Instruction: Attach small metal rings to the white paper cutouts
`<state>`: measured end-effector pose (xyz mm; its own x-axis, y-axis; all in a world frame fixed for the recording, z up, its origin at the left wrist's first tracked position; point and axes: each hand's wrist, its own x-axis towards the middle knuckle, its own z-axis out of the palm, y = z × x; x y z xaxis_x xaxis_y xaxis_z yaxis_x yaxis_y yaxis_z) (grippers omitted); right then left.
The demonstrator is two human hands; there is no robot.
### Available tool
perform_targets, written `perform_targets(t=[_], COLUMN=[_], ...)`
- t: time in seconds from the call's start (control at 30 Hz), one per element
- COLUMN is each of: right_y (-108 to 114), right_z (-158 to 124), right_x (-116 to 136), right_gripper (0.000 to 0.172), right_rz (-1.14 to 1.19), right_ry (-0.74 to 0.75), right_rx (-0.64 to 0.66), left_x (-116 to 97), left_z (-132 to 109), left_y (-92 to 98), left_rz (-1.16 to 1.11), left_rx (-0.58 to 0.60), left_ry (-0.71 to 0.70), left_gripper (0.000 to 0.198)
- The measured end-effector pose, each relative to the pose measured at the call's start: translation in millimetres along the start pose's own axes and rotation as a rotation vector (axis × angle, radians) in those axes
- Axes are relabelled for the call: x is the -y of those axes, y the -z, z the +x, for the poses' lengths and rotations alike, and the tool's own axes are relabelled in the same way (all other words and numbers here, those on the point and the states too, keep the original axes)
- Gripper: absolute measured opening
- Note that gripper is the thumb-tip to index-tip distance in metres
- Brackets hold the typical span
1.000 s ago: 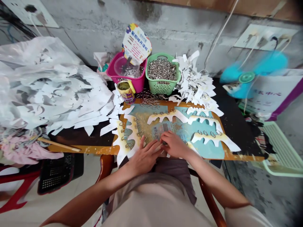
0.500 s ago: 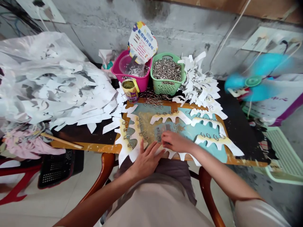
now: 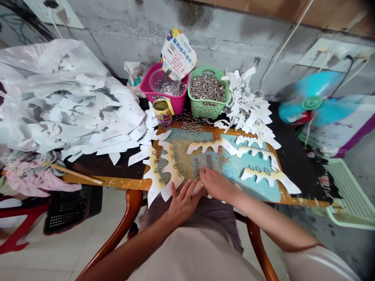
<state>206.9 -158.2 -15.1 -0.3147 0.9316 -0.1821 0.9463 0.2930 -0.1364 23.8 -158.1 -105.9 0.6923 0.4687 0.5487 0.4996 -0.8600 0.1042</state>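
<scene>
My left hand lies at the table's front edge, fingers stretched out and pressing on a white piece that it mostly covers. Close beside it, my right hand has its fingers pinched together over the same piece. What those fingers hold is hidden. To the left lie two white scalloped pieces with yellowish smears and metal wire loops along them. Another such piece lies beyond my hands, and several more are on the right of the blue sheet. A small pile of wire loops sits farther back.
A pink basket and a green basket of metal loops stand at the back, with an open can in front. White cut pieces heap up on the left. A blue fan spins at the right, and a wooden stick lies front left.
My right hand has turned over slightly and come lower, nearer the table edge, its fingers still pinched. The white piece under my hands shows less now. My left hand has barely shifted.
</scene>
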Motion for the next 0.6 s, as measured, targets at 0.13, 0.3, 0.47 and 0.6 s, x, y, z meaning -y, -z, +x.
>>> perform_targets(t=[0.13, 0.3, 0.47, 0.6], right_y=[-2.6, -0.3, 12.8, 24.0], right_z=[0.8, 5.0, 2.9, -9.4], right_x=[-7.5, -16.2, -36.0, -39.3], right_gripper=[0.012, 0.008, 0.014, 0.013], right_rz=[0.06, 0.148, 0.761, 1.199], right_ry=[0.013, 0.029, -0.048, -0.105], right_rx=[0.065, 0.057, 0.028, -0.191], left_x=[-0.1, 0.6, 2.1, -2.2], left_z=[-8.2, -10.8, -3.8, 22.7], left_y=[-7.7, -11.4, 16.4, 45.5], left_rz=[0.046, 0.064, -0.137, -0.609], left_rx=[-0.037, -0.065, -0.125, -0.27], left_ry=[-0.013, -0.03, 0.168, 0.558], left_gripper=[0.047, 0.05, 0.052, 0.055])
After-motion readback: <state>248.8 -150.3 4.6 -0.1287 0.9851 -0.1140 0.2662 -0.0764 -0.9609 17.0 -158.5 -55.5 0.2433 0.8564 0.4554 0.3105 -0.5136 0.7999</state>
